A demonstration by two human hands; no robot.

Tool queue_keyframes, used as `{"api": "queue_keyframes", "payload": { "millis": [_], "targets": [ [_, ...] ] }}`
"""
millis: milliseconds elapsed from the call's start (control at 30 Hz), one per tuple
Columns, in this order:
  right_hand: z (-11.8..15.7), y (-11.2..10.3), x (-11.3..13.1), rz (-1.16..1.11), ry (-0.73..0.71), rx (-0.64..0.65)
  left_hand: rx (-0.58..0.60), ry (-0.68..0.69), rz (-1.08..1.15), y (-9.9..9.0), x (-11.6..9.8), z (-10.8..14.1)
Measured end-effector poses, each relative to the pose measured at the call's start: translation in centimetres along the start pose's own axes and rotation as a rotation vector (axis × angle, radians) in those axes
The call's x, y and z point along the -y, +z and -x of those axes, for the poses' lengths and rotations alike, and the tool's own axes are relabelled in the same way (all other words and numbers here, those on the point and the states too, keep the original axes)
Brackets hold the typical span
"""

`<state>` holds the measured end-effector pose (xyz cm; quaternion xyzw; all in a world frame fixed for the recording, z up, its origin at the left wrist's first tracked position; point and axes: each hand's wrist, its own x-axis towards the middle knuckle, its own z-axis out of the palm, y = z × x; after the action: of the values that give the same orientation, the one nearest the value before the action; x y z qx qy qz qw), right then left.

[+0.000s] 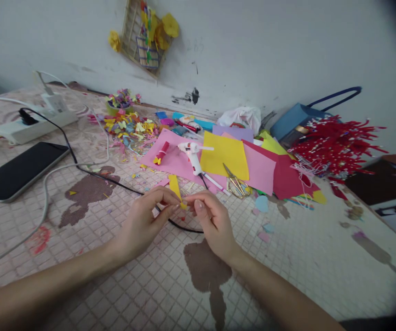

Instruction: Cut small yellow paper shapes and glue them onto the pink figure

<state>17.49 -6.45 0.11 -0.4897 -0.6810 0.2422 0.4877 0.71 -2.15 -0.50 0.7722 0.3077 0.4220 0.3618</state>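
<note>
My left hand (149,218) and my right hand (215,223) meet above the middle of the table, thumbs and forefingers pinched together. Between the fingertips is a small yellow piece (183,205), held from both sides; its exact shape is too small to tell. Just behind it a yellow strip (174,185) stands out, and I cannot tell if it is joined to the piece. A black cable (184,227) runs beneath both hands. Beyond them lie a white glue gun (193,158) on pink sheets, a yellow sheet (223,154) and gold-handled scissors (238,187).
At the left are a phone (20,170) and a power strip (35,125) with cables. Small coloured cut-outs (132,126) are heaped behind, near a filled bowl (118,106). A bundle of red stems (332,145) and a blue bag (292,120) stand at the right.
</note>
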Motion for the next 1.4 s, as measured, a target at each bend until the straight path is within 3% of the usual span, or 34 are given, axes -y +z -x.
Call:
{"api": "queue_keyframes", "payload": {
  "millis": [233, 367, 733, 867, 1033, 1167, 1300, 1400],
  "targets": [
    [-0.01, 0.13, 0.04, 0.052, -0.082, -0.008, -0.003, -0.019, -0.006, 0.09, -0.09, 0.12],
    [-0.05, 0.15, 0.15, 0.023, -0.050, -0.001, 0.027, -0.038, -0.052, 0.16, -0.13, 0.10],
    [-0.11, 0.17, 0.05, -0.141, 0.151, 0.055, 0.108, -0.142, 0.032, -0.09, -0.60, 0.00],
    [-0.24, 0.18, 0.03, -0.268, 0.302, 0.058, 0.108, -0.165, 0.058, 0.04, -0.61, -0.01],
    [-0.33, 0.45, -0.50, -0.518, 0.475, 0.013, 0.067, -0.111, 0.108, 0.22, -0.26, 0.05],
    [-0.42, 0.63, -0.74, -0.637, 0.564, 0.021, 0.095, -0.056, 0.011, 0.16, -0.28, 0.14],
    [-0.39, 0.58, -0.70, -0.616, 0.522, 0.059, 0.101, -0.093, 0.033, 0.10, -0.27, -0.03],
    [-0.24, 0.37, -0.42, -0.461, 0.353, 0.041, 0.073, -0.183, 0.162, 0.08, -0.23, -0.31]
  ]
}}
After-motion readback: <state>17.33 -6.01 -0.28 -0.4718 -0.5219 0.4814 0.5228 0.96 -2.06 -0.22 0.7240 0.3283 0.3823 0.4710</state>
